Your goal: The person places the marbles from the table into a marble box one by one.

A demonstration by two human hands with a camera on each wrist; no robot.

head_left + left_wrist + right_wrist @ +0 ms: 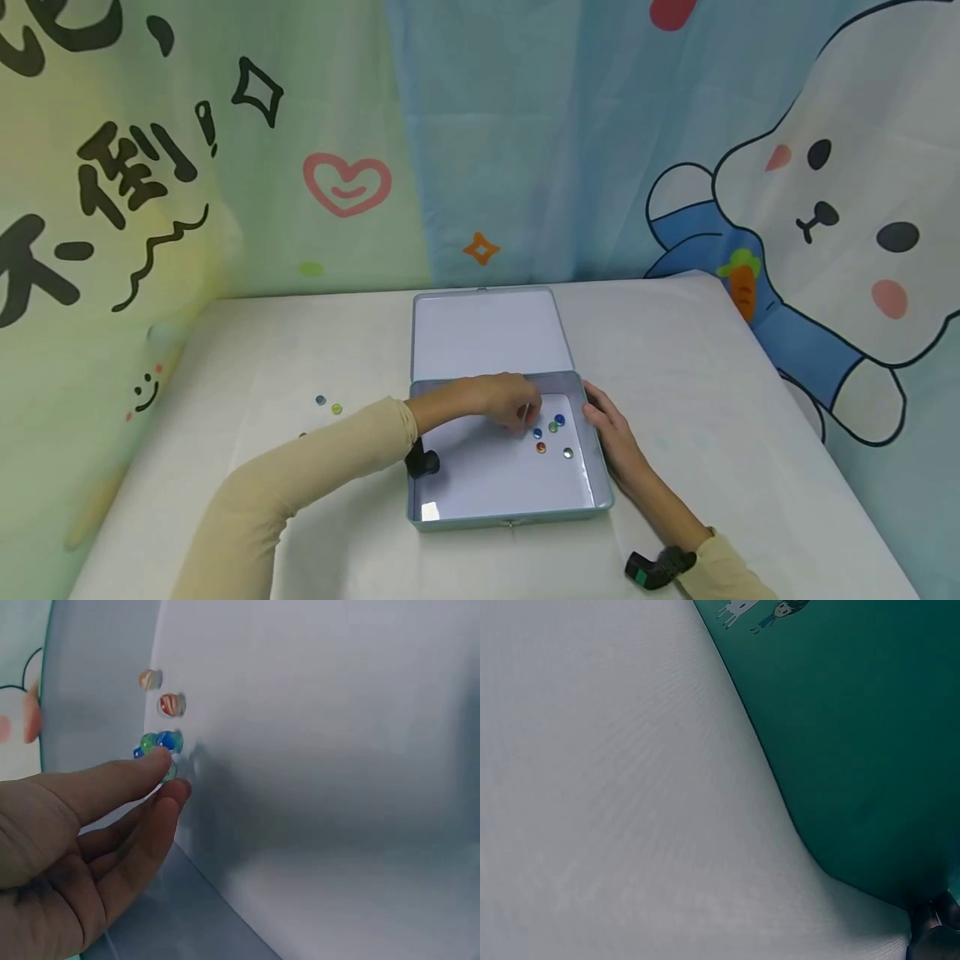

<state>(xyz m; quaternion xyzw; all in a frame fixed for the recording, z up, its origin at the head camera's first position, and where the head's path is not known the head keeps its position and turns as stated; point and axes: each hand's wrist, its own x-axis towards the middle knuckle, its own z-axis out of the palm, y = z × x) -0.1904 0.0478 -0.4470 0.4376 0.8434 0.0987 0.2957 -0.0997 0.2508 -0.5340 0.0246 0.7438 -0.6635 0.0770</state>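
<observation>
A metal box (510,518) lies with its lid (491,333) folded back. My left hand (506,400) reaches down inside it, thumb and fingertips pinching a clear, greenish marble (172,772). Close by on the box floor lie a blue marble (559,420), a green marble (553,427) and another blue marble (537,433). A red-orange marble (541,447) and a pale marble (567,453) rest a little nearer the front. My right hand (615,429) touches the box's right wall, fingers extended along its rim. The right wrist view catches only the green outer side (855,750), with the hand outside it.
On the white-covered table (337,500), left of the box, lie a blue-green marble (320,400) and a yellow-green marble (337,409). Another small piece shows partly behind the left sleeve (322,458). A printed curtain (487,125) hangs behind the table.
</observation>
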